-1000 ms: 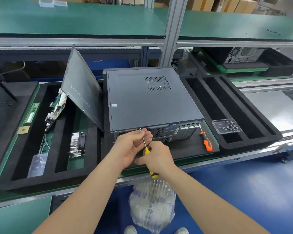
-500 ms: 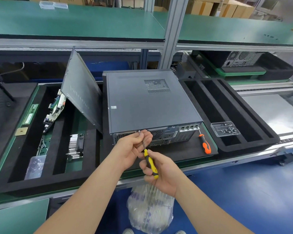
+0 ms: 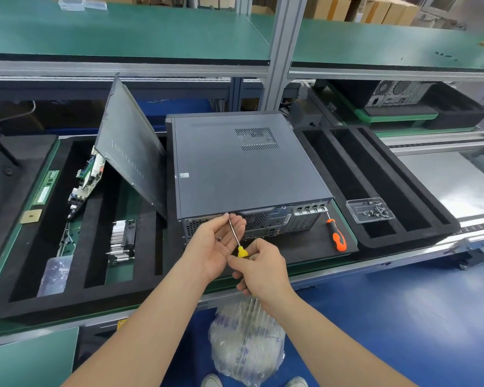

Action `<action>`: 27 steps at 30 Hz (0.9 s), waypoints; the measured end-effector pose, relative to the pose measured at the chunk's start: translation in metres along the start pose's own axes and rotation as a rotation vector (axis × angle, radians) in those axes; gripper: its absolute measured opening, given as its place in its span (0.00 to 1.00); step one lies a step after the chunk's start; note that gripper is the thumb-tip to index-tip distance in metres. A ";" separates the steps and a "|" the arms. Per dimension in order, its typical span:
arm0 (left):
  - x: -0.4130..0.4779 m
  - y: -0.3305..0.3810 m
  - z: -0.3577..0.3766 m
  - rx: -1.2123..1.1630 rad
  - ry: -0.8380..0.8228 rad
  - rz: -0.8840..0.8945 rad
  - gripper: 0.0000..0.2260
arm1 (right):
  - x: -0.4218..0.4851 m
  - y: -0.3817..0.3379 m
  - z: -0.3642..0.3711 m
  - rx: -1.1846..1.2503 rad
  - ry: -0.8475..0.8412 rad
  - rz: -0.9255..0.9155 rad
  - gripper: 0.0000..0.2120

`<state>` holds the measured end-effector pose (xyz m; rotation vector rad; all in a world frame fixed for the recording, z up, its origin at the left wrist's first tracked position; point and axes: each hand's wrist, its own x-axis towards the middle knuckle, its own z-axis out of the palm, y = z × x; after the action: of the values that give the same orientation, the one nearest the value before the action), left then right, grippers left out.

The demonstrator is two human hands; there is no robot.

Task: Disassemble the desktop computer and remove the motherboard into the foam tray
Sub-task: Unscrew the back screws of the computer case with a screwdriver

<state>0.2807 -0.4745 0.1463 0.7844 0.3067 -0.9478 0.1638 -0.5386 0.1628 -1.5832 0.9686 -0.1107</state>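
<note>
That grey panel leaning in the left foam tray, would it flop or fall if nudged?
Probably stiff: the side panel looks like flat sheet metal and keeps straight edges. It may tip easily, since it stands tilted on one edge in the foam tray. Likely light for its size, being thin.

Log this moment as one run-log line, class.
right hand: grips yellow screwdriver, tip at rear of computer case | left hand: open, palm up by shaft | cover: on | orange screwdriver: lying beside case
</note>
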 end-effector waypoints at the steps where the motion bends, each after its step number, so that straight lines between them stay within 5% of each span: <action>1: 0.000 0.000 0.000 0.002 0.007 0.000 0.10 | 0.001 0.001 0.000 -0.008 0.003 -0.003 0.11; 27: 0.014 -0.025 -0.007 0.183 0.199 -0.082 0.16 | 0.007 0.043 -0.032 -0.111 -0.026 -0.225 0.13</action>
<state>0.2688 -0.4860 0.1224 1.0443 0.4322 -0.9859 0.1281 -0.5656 0.1316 -1.7888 0.7859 -0.1947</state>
